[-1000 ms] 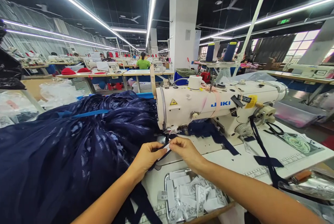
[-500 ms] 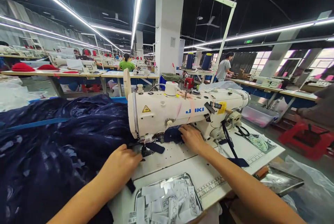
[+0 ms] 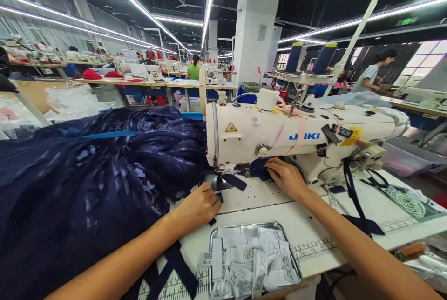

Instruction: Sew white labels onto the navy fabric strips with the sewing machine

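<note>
Left hand: The worker's left hand [image 3: 200,204] curls loosely beside the needle area, fingertips partly hidden; whether it grips the dark fabric there cannot be told.
Right hand: Reaching under the machine's arm, the right hand [image 3: 288,179] is half bent, fingertips against bunched navy cloth [image 3: 259,168]; a firm hold cannot be confirmed.
Navy strip: A short navy strip [image 3: 234,181] lies on the machine bed between the two hands, just right of the needle area.
Sewing machine: The white sewing machine [image 3: 244,134] stands on the far side of both hands.
Label tray: At the near edge, a metal tray [image 3: 281,230] holds a heap of white printed labels [image 3: 260,262].
Garments: Dark, gathered navy fabric [image 3: 87,207] fills the left.
Tabletop, right: Black-handled scissors [image 3: 387,180] lie near coiled pale-green cord [image 3: 407,201].
Far floor: A person in green [image 3: 193,71] sits among workstations.
</note>
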{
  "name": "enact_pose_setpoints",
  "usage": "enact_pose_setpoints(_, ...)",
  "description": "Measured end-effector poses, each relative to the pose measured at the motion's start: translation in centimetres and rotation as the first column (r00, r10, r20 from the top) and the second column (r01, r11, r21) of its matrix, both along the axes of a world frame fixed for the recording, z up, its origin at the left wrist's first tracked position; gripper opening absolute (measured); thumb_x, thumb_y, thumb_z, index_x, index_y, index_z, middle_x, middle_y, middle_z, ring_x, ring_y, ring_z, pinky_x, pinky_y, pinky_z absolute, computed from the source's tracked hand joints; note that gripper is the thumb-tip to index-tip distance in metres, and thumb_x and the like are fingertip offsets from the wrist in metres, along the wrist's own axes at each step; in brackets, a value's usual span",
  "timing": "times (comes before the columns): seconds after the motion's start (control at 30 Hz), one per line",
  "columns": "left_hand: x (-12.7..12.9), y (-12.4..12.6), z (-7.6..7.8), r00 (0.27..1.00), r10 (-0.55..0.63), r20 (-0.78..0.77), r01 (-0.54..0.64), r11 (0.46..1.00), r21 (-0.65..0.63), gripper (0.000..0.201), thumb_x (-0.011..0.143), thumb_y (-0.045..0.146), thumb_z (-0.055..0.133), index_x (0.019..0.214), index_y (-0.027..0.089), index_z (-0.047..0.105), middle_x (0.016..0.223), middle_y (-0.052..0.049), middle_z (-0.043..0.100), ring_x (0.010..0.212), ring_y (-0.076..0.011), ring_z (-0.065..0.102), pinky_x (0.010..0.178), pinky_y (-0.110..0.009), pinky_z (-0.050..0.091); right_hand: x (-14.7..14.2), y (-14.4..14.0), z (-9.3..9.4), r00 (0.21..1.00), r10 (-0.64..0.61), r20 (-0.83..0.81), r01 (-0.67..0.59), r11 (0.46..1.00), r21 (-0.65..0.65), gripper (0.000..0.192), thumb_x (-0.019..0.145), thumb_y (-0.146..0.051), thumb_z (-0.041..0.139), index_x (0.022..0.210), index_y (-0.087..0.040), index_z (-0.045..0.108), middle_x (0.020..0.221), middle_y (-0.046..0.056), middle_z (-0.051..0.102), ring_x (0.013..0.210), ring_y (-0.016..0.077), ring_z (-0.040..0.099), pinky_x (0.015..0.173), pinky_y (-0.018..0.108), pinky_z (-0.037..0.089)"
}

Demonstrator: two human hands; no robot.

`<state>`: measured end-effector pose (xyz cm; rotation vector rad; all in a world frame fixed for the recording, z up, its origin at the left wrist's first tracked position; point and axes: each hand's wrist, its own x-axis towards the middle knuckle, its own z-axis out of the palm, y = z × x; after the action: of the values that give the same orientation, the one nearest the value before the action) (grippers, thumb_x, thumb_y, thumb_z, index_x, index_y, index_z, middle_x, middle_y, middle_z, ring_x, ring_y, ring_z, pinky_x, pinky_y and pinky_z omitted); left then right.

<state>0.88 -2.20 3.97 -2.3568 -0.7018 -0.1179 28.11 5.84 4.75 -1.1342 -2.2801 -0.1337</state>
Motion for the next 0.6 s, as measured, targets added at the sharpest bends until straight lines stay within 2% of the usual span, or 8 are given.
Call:
enact_pose_setpoints(0.1, -0.1, -0.1, -0.1, 1.0, 0.006, 0.01, -0.006, 1.0, 0.013, 0.015, 0.078, 0.01, 0.047, 0.067, 0.012, 0.056, 0.056, -0.002, 0.057, 0.053, -0.016, 0.05, 0.059, -0.03, 0.031, -1.0, -1.3, -0.2, 0.974, 0.085, -0.208, -0.071, 0.995, 0.073, 0.018, 0.08, -0.015, 0.042, 0.087, -0.017, 0.058, 0.092, 0.008, 0.062, 0.089, 0.0206, 0.055, 0.08, 0.033, 0.041)
enact_pose_setpoints(0.17, 0.0, -0.1, -0.2, 1.0, 0.0, 0.016, -0.001, 1.0, 0.015, 0.016, 0.079, 0.009, 0.046, 0.067, 0.012, 0.056, 0.056, -0.002, 0.057, 0.053, -0.0159, 0.05, 0.059, -0.03, 0.031, -2.4, -2.4, -0.2, 0.945, 0.12, -0.305, -0.122, 0.992, 0.013, 0.017, 0.079, -0.014, 0.042, 0.087, -0.018, 0.056, 0.087, 0.006, 0.062, 0.084, 0.0188, 0.056, 0.076, 0.031, 0.042)
enact_pose_setpoints(0.23, 0.1, -0.1, -0.2, 1.0, -0.002, 0.023, 0.002, 1.0, 0.01, 0.017, 0.079, 0.009, 0.046, 0.065, 0.013, 0.055, 0.056, -0.002, 0.057, 0.052, -0.0159, 0.05, 0.058, -0.03, 0.03, -4.2, -3.4, -0.2, 0.931, 0.163, -0.326, -0.204, 0.975, -0.094, 0.019, 0.077, -0.012, 0.041, 0.086, -0.018, 0.056, 0.079, 0.004, 0.06, 0.077, 0.0168, 0.055, 0.069, 0.028, 0.042)
enact_pose_setpoints(0.33, 0.1, -0.2, -0.3, 0.999, 0.0, 0.04, 0.0, 1.0, -0.003, 0.019, 0.079, 0.008, 0.046, 0.062, 0.013, 0.053, 0.056, -0.002, 0.058, 0.051, -0.0158, 0.05, 0.059, -0.03, 0.03, -7.0, -4.0, -0.3, 0.929, 0.332, -0.163, -0.36, 0.913, -0.191, 0.027, 0.075, -0.005, 0.039, 0.085, -0.02, 0.06, 0.074, 0.001, 0.058, 0.073, 0.0151, 0.052, 0.072, 0.029, 0.038)
enact_pose_setpoints(0.43, -0.1, -0.6, -0.4, 0.998, 0.004, 0.057, -0.004, 1.0, -0.001, 0.018, 0.078, 0.007, 0.046, 0.063, 0.013, 0.054, 0.056, -0.003, 0.059, 0.051, -0.0158, 0.05, 0.059, -0.03, 0.03, -9.0, -3.5, -0.5, 0.895, 0.442, 0.06, -0.42, 0.881, -0.22, 0.032, 0.075, -0.002, 0.042, 0.087, -0.022, 0.063, 0.078, 0.001, 0.058, 0.076, 0.0158, 0.051, 0.075, 0.031, 0.035)
enact_pose_setpoints(0.53, -0.4, -0.9, -0.5, 0.997, 0.011, 0.08, -0.01, 1.0, -0.009, 0.021, 0.08, 0.006, 0.044, 0.062, 0.013, 0.053, 0.055, -0.003, 0.058, 0.051, -0.0157, 0.05, 0.059, -0.031, 0.03, -9.8, -2.9, -0.8, 0.891, 0.421, 0.172, -0.388, 0.9, -0.197, 0.028, 0.078, -0.007, 0.045, 0.095, -0.022, 0.062, 0.092, 0.004, 0.059, 0.084, 0.0179, 0.051, 0.077, 0.033, 0.034)
enact_pose_setpoints(0.6, -0.5, -1.1, -0.6, 0.995, 0.021, 0.099, -0.019, 1.0, -0.016, 0.024, 0.081, 0.006, 0.042, 0.061, 0.014, 0.052, 0.054, -0.003, 0.058, 0.05, -0.0154, 0.049, 0.059, -0.031, 0.03, -10.0, -3.0, -1.0, 0.926, 0.344, 0.159, -0.32, 0.934, -0.156, 0.027, 0.08, -0.007, 0.044, 0.098, -0.02, 0.06, 0.097, 0.005, 0.059, 0.085, 0.018, 0.052, 0.079, 0.034, 0.034)
